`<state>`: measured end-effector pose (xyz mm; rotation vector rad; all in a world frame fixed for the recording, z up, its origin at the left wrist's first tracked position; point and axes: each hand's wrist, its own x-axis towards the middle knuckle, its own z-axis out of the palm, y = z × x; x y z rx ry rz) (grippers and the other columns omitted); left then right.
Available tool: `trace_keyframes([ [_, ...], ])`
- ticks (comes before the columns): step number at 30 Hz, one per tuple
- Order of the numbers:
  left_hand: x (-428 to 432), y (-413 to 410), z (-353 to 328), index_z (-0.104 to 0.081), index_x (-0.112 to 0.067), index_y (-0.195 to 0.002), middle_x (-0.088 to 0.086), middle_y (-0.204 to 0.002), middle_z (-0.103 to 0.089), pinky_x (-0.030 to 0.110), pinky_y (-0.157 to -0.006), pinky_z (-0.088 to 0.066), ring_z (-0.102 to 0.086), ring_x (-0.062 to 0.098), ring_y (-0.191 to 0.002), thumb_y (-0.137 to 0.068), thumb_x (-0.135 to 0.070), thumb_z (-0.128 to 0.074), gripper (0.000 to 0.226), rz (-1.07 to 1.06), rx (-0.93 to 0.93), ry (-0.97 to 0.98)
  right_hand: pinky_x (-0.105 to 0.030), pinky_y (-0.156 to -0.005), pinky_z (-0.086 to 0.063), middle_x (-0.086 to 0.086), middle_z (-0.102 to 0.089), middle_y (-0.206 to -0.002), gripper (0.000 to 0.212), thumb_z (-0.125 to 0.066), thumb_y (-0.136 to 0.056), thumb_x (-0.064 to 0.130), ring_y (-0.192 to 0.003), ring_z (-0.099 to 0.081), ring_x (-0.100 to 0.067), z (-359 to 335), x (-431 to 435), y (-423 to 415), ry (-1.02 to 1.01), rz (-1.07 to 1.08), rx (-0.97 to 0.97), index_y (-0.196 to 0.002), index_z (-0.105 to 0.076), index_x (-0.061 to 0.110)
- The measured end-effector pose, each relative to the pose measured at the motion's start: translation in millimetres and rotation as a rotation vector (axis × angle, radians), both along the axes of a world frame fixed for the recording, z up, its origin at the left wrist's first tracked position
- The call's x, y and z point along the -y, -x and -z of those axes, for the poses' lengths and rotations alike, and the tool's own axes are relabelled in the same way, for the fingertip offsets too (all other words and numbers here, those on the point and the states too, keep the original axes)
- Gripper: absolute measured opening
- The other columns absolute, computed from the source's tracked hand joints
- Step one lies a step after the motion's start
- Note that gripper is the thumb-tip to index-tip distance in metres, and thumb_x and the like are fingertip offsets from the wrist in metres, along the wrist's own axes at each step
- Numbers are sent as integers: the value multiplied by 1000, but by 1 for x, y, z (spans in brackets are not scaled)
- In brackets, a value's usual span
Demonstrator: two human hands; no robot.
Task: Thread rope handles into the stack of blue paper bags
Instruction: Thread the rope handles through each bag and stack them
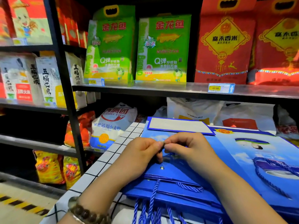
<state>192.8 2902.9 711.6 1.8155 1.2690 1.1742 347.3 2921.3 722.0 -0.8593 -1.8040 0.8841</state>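
Observation:
A stack of flat blue paper bags (181,180) lies on the white checked table (103,160). My left hand (142,151) and my right hand (186,146) meet above the top bag, both pinching the dark tip of a rope end (162,145) between fingertips. A metal eyelet (161,167) shows in the top bag just below my hands. Blue twisted rope handles (153,196) hang from lower bags over the table's near edge. Another blue bag (258,159) with a looped rope handle (267,177) lies to the right.
Black metal shelves hold rice and flour sacks: green bags (161,49) straight ahead, red bags (224,42) to the right, a white flour sack (111,125) beside the table. A beaded bracelet (87,212) is on my left wrist. Yellow-black floor tape (21,202) runs at lower left.

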Motion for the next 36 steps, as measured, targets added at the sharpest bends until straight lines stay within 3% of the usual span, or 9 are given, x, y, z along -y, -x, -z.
trace_keyframes([
  [4,3,0,-4,-63,-18,-57,-1,-64,-67,25,-76,-45,-61,10,-69,-94,-26,-48,41,-36,-87,-14,-14,-60,-45,8,-66,-60,30,-64,-79,2,-60,-56,-3,0,1,-1,50,-41,-20,-60,-69,24],
  [8,19,12,-16,-69,-30,-87,-15,-90,-68,19,-83,-44,-58,-4,-87,-81,-46,-60,19,16,-384,-22,-16,-57,-40,3,-59,-56,28,-61,-81,-1,-55,-50,-7,1,1,-3,137,-119,-15,-60,-65,17],
  [10,28,20,-22,-66,-37,-103,-28,-104,-58,12,-93,-37,-50,-11,-103,-75,-48,-68,31,4,-584,6,-15,-57,-40,2,-58,-55,27,-61,-80,-2,-53,-50,-6,3,0,-4,166,-133,27,-61,-65,16],
  [13,29,24,-30,-65,-34,-111,-25,-114,-60,14,-95,-37,-52,-9,-107,-71,-48,-71,43,-2,-688,34,-14,-56,-40,4,-60,-55,28,-62,-80,-3,-51,-51,-4,2,0,-5,199,-148,74,-59,-65,16],
  [16,22,24,-37,-68,-33,-108,-18,-109,-67,17,-89,-42,-57,-7,-98,-72,-48,-70,39,57,-749,68,-16,-58,-39,7,-60,-56,30,-64,-80,1,-55,-50,-4,1,0,-6,162,-142,182,-57,-64,20],
  [21,12,25,-45,-71,-28,-104,-27,-81,-64,1,-69,-39,-55,-18,-80,-73,-45,-70,35,138,-787,96,-13,-62,-41,10,-59,-56,27,-62,-82,5,-57,-51,0,-5,0,-8,76,-123,333,-61,-61,23],
  [29,8,32,-41,-74,-24,-97,-17,-95,-70,22,-84,-48,-64,-1,-90,-77,-37,-70,25,215,-690,103,-14,-65,-43,12,-60,-57,28,-61,-84,13,-59,-51,3,-16,5,-7,-36,-113,531,-63,-59,31],
  [33,12,32,-40,-73,-22,-90,-13,-66,-64,16,-63,-42,-51,1,-63,-87,-39,-59,22,215,-715,-53,-26,-77,-47,10,-65,-77,18,-58,-87,25,-73,-56,-5,-24,6,-2,-192,-55,735,-71,-60,33],
  [36,16,30,-37,-65,-34,-101,-3,-65,-56,12,-59,-34,-46,1,-63,-93,-40,-48,20,130,-816,-297,-33,-84,-46,9,-66,-90,16,-51,-91,25,-84,-56,-10,-26,8,0,-201,-63,835,-90,-66,29],
])
